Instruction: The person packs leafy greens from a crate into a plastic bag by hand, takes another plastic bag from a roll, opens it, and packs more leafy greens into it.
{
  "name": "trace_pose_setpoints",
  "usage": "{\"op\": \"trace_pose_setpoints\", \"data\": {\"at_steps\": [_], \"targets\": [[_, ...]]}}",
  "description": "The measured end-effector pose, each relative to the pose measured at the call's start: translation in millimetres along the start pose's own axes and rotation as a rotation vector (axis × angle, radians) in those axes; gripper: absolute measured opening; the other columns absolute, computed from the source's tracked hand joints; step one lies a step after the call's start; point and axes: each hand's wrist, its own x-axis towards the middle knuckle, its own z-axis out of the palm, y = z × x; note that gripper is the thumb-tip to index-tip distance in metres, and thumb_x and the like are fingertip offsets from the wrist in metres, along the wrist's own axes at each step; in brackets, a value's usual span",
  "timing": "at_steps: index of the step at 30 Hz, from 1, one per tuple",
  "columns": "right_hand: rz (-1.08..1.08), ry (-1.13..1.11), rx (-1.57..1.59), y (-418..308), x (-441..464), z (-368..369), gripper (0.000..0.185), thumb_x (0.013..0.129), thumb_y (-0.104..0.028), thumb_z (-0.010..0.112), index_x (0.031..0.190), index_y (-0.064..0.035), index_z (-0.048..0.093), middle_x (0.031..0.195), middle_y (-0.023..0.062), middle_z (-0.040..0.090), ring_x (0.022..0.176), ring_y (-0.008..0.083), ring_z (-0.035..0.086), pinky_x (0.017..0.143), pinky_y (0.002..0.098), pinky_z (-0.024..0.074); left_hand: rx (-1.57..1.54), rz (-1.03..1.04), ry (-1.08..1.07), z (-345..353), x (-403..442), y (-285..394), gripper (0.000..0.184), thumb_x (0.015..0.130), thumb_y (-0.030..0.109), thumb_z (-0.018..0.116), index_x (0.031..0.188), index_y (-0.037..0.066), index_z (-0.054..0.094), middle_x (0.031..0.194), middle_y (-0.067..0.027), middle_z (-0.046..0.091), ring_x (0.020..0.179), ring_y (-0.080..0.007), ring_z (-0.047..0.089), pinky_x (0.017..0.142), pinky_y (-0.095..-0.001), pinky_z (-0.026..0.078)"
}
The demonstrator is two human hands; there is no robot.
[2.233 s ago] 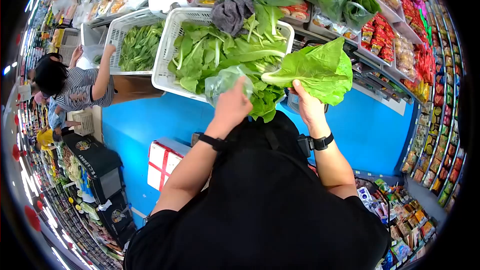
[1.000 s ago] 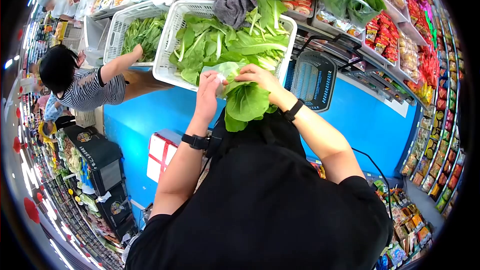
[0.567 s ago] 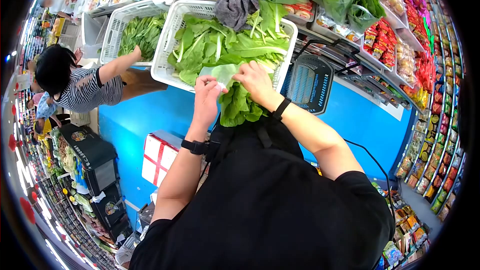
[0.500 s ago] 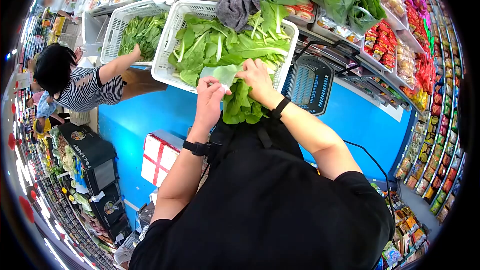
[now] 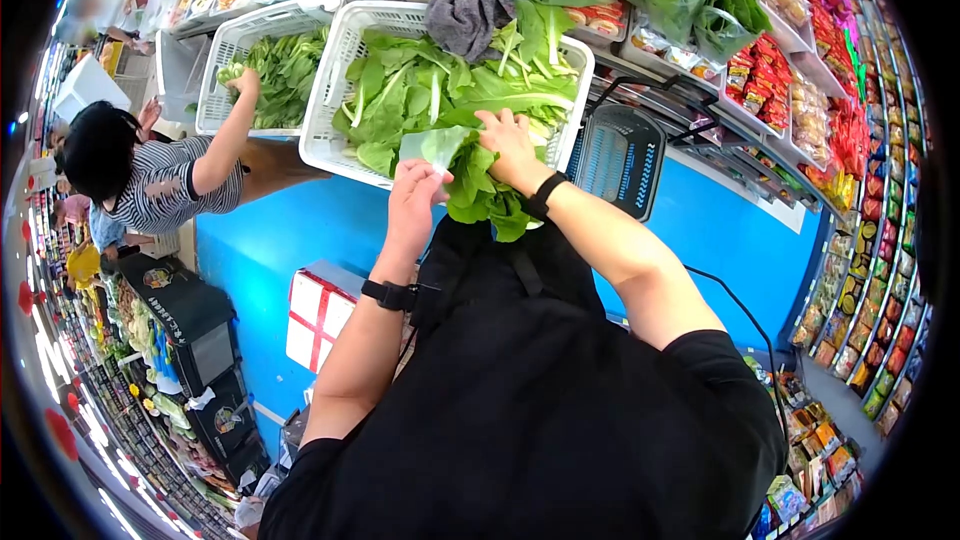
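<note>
My left hand [image 5: 416,192] is closed in a pinch on a translucent piece of plastic film [image 5: 424,147], whose exact kind I cannot make out. Leaves show beside and behind the film. My right hand [image 5: 513,152] curls over a bunch of leafy greens [image 5: 487,202], whose leaves hang toward me over the near rim of a white plastic crate [image 5: 322,130]. More loose greens [image 5: 405,85] with pale stalks fill that crate. A crumpled grey cloth [image 5: 468,18] lies on its far side.
A person in a striped top [image 5: 175,175] reaches into a second crate [image 5: 215,75] of greens at left. A dark basket [image 5: 622,165] stands right of my crate. Bagged greens [image 5: 675,5] and red snack packets [image 5: 765,80] line the shelf behind. A white box [image 5: 318,320] with red tape sits on the blue floor.
My right hand has moved slightly away from the film, its fingers more extended over the greens. My left hand has dropped slightly left, still on the film. The other person's hand has shifted left.
</note>
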Motion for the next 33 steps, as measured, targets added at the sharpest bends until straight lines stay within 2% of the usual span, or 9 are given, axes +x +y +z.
{"op": "trace_pose_setpoints", "data": {"at_steps": [2,5,8,12,14,19,24,27,33], "targets": [[0.010,-0.059,0.047,15,7,4,0.048,0.080,-0.016,0.082,0.128,-0.0183,0.080,0.154,0.0137,0.057,0.131,0.0401,0.056,0.107,0.0531,0.0438,-0.095,-0.023,0.029,-11,7,-10,0.016,0.108,0.012,0.055,0.116,0.001,0.064,0.118,-0.0062,0.057,0.099,-0.0165,0.063,0.088,-0.0355,0.054],[-0.184,-0.139,0.570,53,-3,-18,0.063,0.089,-0.015,0.080,0.151,-0.0146,0.065,0.160,0.0203,0.056,0.138,0.0471,0.058,0.119,0.0470,0.0469,-0.377,-0.104,0.110,-15,14,5,0.012,0.108,0.013,0.058,0.110,0.003,0.065,0.109,-0.0044,0.062,0.094,-0.0143,0.063,0.083,-0.0333,0.055],[0.143,0.003,0.774,88,-48,-61,0.043,0.096,-0.020,0.074,0.137,-0.0091,0.073,0.128,0.0202,0.076,0.120,0.0330,0.073,0.104,0.0413,0.0569,-0.613,-0.129,0.164,-26,22,5,0.009,0.108,0.015,0.060,0.108,0.006,0.065,0.099,-0.0017,0.066,0.093,-0.0141,0.062,0.081,-0.0323,0.055],[0.328,-0.328,0.780,101,-110,-35,0.039,0.095,-0.030,0.077,0.123,-0.0027,0.077,0.104,0.0151,0.081,0.100,0.0284,0.078,0.092,0.0401,0.0610,-0.713,-0.149,0.167,-38,28,-3,0.012,0.108,0.017,0.063,0.115,0.009,0.062,0.108,-0.0043,0.068,0.094,-0.0149,0.062,0.082,-0.0324,0.055],[0.351,-0.243,0.928,82,-129,-10,0.035,0.096,-0.032,0.080,0.112,-0.0016,0.079,0.093,0.0120,0.080,0.085,0.0222,0.076,0.079,0.0372,0.0610,-0.670,-0.167,0.181,-36,29,-3,0.015,0.108,0.022,0.061,0.118,0.011,0.058,0.107,-0.0019,0.067,0.091,-0.0136,0.063,0.083,-0.0325,0.056],[0.782,-0.238,1.309,56,-120,12,0.033,0.099,-0.033,0.078,0.099,-0.0002,0.078,0.081,0.0029,0.072,0.059,0.0084,0.060,0.053,0.0261,0.0495,-0.628,-0.188,0.155,-29,27,8,0.013,0.109,0.023,0.061,0.117,0.012,0.059,0.107,-0.0009,0.067,0.089,-0.0125,0.062,0.084,-0.0332,0.055],[0.811,-0.390,1.390,66,-119,22,0.031,0.099,-0.035,0.079,0.095,-0.0044,0.074,0.080,-0.0020,0.069,0.054,0.0069,0.050,0.045,0.0264,0.0375,-0.577,-0.185,0.147,-27,29,11,0.011,0.110,0.023,0.061,0.115,0.013,0.060,0.106,-0.0001,0.068,0.087,-0.0120,0.061,0.085,-0.0333,0.053],[0.997,-0.576,1.700,65,-120,6,0.023,0.100,-0.032,0.078,0.094,-0.0120,0.068,0.076,-0.0063,0.059,0.052,0.0049,0.040,0.044,0.0240,0.0252,-0.553,-0.171,0.168,-28,28,10,0.011,0.110,0.023,0.061,0.115,0.013,0.061,0.106,0.0004,0.068,0.087,-0.0119,0.061,0.085,-0.0334,0.053],[0.849,-0.303,1.855,60,-119,1,0.011,0.106,-0.021,0.069,0.098,-0.0128,0.067,0.079,-0.0047,0.058,0.050,0.0049,0.039,0.043,0.0239,0.0252,-0.560,-0.174,0.195,-32,24,11,0.013,0.110,0.024,0.062,0.116,0.012,0.062,0.105,0.0006,0.067,0.088,-0.0115,0.061,0.083,-0.0332,0.054]]}}
